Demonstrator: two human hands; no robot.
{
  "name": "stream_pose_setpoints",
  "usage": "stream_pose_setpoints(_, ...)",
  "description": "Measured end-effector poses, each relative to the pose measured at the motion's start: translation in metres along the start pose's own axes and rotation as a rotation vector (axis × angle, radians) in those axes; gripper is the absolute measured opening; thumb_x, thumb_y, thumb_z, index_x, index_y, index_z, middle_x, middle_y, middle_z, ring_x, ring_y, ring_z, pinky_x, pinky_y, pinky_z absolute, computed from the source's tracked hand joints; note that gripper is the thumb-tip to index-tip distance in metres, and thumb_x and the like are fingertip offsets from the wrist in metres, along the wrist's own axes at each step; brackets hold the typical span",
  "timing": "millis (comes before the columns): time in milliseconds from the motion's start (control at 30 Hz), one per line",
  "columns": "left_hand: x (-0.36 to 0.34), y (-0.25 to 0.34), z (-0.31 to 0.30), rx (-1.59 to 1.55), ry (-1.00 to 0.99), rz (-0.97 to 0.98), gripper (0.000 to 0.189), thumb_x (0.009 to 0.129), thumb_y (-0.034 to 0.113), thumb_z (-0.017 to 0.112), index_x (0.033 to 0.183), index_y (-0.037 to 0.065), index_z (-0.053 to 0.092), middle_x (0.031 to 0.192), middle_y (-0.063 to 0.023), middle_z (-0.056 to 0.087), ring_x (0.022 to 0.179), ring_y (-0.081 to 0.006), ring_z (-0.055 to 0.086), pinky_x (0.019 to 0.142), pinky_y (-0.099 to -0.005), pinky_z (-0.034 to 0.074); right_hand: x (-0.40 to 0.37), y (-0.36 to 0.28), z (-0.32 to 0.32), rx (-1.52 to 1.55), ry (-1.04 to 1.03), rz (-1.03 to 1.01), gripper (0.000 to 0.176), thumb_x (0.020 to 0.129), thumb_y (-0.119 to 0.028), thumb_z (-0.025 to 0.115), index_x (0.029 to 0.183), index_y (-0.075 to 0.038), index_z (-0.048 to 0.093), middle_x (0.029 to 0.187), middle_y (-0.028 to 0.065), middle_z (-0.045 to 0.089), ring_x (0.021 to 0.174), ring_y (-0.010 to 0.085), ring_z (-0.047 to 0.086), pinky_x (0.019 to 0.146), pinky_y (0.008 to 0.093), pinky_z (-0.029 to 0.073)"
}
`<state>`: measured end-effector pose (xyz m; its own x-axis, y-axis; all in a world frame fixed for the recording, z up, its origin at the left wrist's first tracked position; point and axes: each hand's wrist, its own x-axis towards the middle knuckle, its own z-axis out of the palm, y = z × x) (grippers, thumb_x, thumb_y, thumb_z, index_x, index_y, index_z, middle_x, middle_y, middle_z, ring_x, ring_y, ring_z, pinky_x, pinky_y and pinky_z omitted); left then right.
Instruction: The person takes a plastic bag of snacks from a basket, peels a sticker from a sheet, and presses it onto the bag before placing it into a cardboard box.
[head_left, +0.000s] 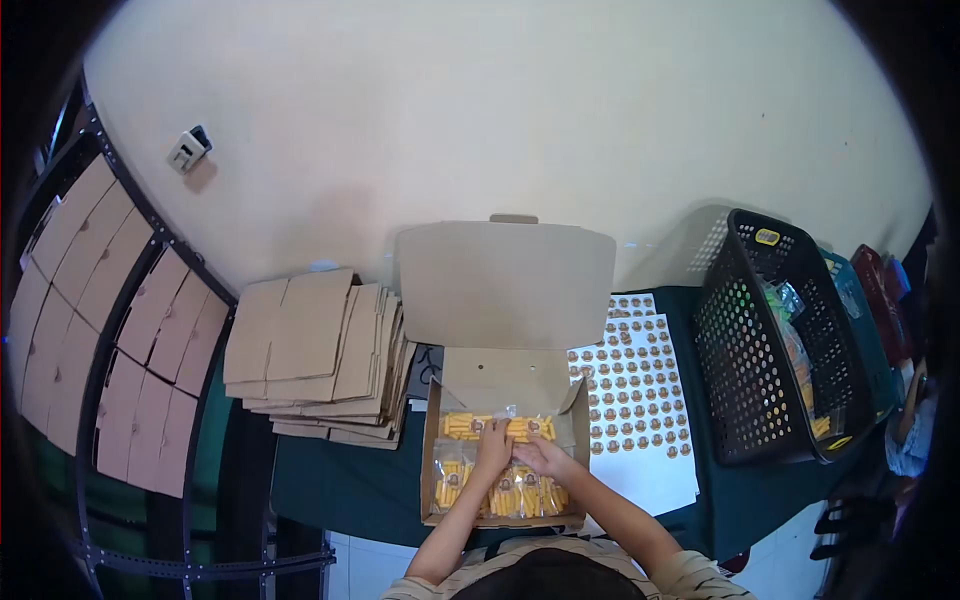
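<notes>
An open cardboard box [430, 470] stands in front of me with its lid raised. Inside lie several clear packets of short yellow sticks [527, 498], marked with round labels. My left hand [493, 447] rests over the front edge of a packet [468, 427] in the back row, fingers stretched forward on it. Beside it, my right hand [546, 457] has its fingers extended leftward between the rows, close to the same packet. The fingertips of both hands are partly hidden among the packets.
Flattened cardboard boxes [300, 335] are stacked on the left. Sheets of round stickers [635, 390] lie right of the box, before a black plastic basket [775, 350] holding packets. Shelves of closed boxes [150, 370] stand far left; a dark cloth [345, 490] covers the table.
</notes>
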<state>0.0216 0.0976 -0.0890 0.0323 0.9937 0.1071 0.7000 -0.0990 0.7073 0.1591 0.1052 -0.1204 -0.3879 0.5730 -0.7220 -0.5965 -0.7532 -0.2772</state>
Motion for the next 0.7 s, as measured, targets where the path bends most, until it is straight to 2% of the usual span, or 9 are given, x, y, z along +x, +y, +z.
stream_pose_setpoints(67,0.003,-0.006,0.009,0.032,-0.005,0.0,0.036,0.072,0.006,0.057,0.108,0.002,0.051,0.107,-0.0226,0.045,0.098,-0.0371,0.046,0.086,-0.0406,0.038,-0.033,-0.007,0.005,-0.039,-0.019,0.026,0.037,0.087,-0.019,0.048,0.11,0.009,0.04,0.112,0.0221,0.044,0.1,0.0291,0.05,0.09,0.0349,0.044)
stream_pose_setpoints(167,0.001,-0.003,0.006,-0.007,0.038,-0.039,0.039,0.072,0.012,0.061,0.109,0.007,0.051,0.107,-0.0185,0.047,0.105,-0.0351,0.042,0.092,-0.0418,0.033,-0.046,-0.007,-0.006,-0.665,0.215,-0.366,0.031,0.079,-0.016,0.055,0.106,-0.001,0.049,0.096,0.016,0.051,0.086,0.0285,0.054,0.072,0.0321,0.047)
stream_pose_setpoints(200,0.002,0.0,0.004,-0.007,0.033,-0.042,0.039,0.072,0.012,0.061,0.109,0.007,0.051,0.107,-0.0185,0.047,0.105,-0.0351,0.042,0.092,-0.0418,0.033,-0.042,-0.006,-0.012,-0.662,0.218,-0.362,0.031,0.079,-0.016,0.055,0.106,-0.001,0.049,0.096,0.016,0.051,0.086,0.0285,0.054,0.072,0.0321,0.047)
stream_pose_setpoints(267,0.004,0.008,-0.002,0.214,0.015,0.002,0.042,0.072,0.01,0.059,0.112,0.005,0.048,0.117,-0.0195,0.042,0.11,-0.0346,0.039,0.093,-0.0435,0.031,-0.036,-0.004,-0.023,-1.447,0.409,-1.211,0.04,0.071,-0.013,0.059,0.107,0.0,0.048,0.101,0.0176,0.048,0.095,0.0323,0.05,0.083,0.0371,0.042)
stream_pose_setpoints(300,0.005,0.011,-0.003,0.213,0.012,0.004,0.042,0.072,0.01,0.059,0.112,0.005,0.048,0.117,-0.0195,0.042,0.11,-0.0346,0.039,0.093,-0.0435,0.031,-0.034,-0.004,-0.023,-1.476,0.398,-1.158,0.046,0.065,-0.01,0.061,0.109,-0.001,0.047,0.109,0.0194,0.044,0.101,0.0358,0.044,0.089,0.0395,0.036)
stream_pose_setpoints(367,0.007,0.015,-0.008,0.367,0.017,0.118,0.05,0.069,0.016,0.061,0.115,0.007,0.045,0.125,-0.0181,0.037,0.118,-0.0334,0.033,0.097,-0.0511,0.022,-0.033,0.0,-0.021,-1.581,0.412,-1.066,0.046,0.066,-0.01,0.06,0.109,-0.002,0.047,0.111,0.0199,0.043,0.101,0.0361,0.044,0.088,0.0402,0.037)
stream_pose_setpoints(467,0.019,0.006,-0.011,0.273,-0.124,0.076,0.057,0.066,0.022,0.063,0.117,0.009,0.043,0.13,-0.017,0.032,0.122,-0.0321,0.029,0.097,-0.0565,0.014,-0.04,-0.002,-0.012,-1.709,0.413,-0.965,0.044,0.067,-0.009,0.059,0.109,-0.003,0.048,0.115,0.0205,0.042,0.102,0.0368,0.044,0.088,0.0415,0.037)
stream_pose_setpoints(600,0.027,-0.005,-0.012,0.263,-0.281,-0.029,0.065,0.066,0.026,0.063,0.123,0.009,0.036,0.125,-0.0143,0.037,0.119,-0.0264,0.034,0.098,-0.0566,0.013,-0.038,-0.004,-0.018,-1.733,0.4,-0.909,0.044,0.067,-0.013,0.062,0.108,-0.006,0.049,0.119,0.0177,0.041,0.107,0.0364,0.043,0.087,0.0433,0.037)
stream_pose_setpoints(700,0.027,-0.006,-0.011,0.295,-0.248,-0.035,0.067,0.066,0.026,0.063,0.123,0.006,0.034,0.122,-0.0124,0.04,0.117,-0.0259,0.035,0.099,-0.0563,0.013,-0.041,-0.007,-0.022,-1.751,0.365,-0.936,0.046,0.067,-0.009,0.058,0.111,-0.004,0.044,0.117,0.0184,0.042,0.103,0.0362,0.045,0.085,0.0423,0.039)
